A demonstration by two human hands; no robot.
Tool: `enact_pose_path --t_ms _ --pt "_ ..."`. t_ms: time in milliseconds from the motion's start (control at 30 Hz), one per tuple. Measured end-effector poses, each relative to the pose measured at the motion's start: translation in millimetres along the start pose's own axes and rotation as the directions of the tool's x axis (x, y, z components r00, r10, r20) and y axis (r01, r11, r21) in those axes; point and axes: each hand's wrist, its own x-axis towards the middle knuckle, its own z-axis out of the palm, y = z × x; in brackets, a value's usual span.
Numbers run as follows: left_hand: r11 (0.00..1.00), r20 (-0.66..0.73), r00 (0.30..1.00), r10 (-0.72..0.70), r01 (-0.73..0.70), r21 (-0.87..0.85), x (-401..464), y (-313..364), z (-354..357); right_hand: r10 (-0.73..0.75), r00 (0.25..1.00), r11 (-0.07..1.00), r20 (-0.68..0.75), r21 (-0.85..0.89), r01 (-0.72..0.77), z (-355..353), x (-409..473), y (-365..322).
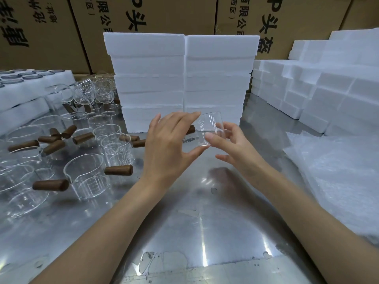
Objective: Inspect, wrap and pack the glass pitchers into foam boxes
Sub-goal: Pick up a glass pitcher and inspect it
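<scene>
I hold a clear glass pitcher tilted in the air above the metal table, in front of the foam box stacks. My left hand pinches it between thumb and fingers on its left side. My right hand grips its right side with thumb and curled fingers. Its brown wooden handle peeks out behind my left hand. Several more glass pitchers with wooden handles stand and lie on the left of the table.
Two stacks of white foam boxes stand just behind my hands. More foam pieces are piled at the right. Bubble wrap sheets lie at the right edge. Foam trays sit far left. Cardboard cartons line the back.
</scene>
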Motion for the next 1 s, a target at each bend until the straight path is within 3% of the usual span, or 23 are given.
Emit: enact_pose_path --t_ms 167,333,567,700,800,1000 --pt "0.999 -0.032 0.999 0.015 -0.017 -0.048 0.6 4.8 -1.2 -0.032 0.997 0.999 -0.075 0.013 0.033 -3.0 1.6 1.1" --pt "0.970 -0.042 0.999 0.003 -0.013 -0.243 0.9 4.3 -2.2 0.074 0.996 0.964 0.050 0.251 -0.084 -7.2 3.4 -1.3" --pt "0.924 0.068 0.987 -0.145 0.160 -0.347 -1.6 4.5 3.7 0.099 0.974 0.952 0.203 0.264 -0.152 -7.0 0.3 -5.4" --pt "0.936 0.031 0.991 -0.132 0.136 -0.324 -1.0 2.0 1.5 0.098 0.974 0.948 0.206 0.280 -0.154 -7.1 1.1 -5.8" --pt "0.960 0.007 0.993 -0.120 0.117 -0.255 0.3 1.4 0.7 0.054 0.992 0.952 0.117 0.293 -0.086 -5.9 1.6 -4.3" --pt "0.985 -0.001 0.998 -0.070 0.069 -0.157 -0.4 3.0 0.1 -0.031 0.999 0.996 0.032 0.090 0.028 -1.3 1.0 2.2"
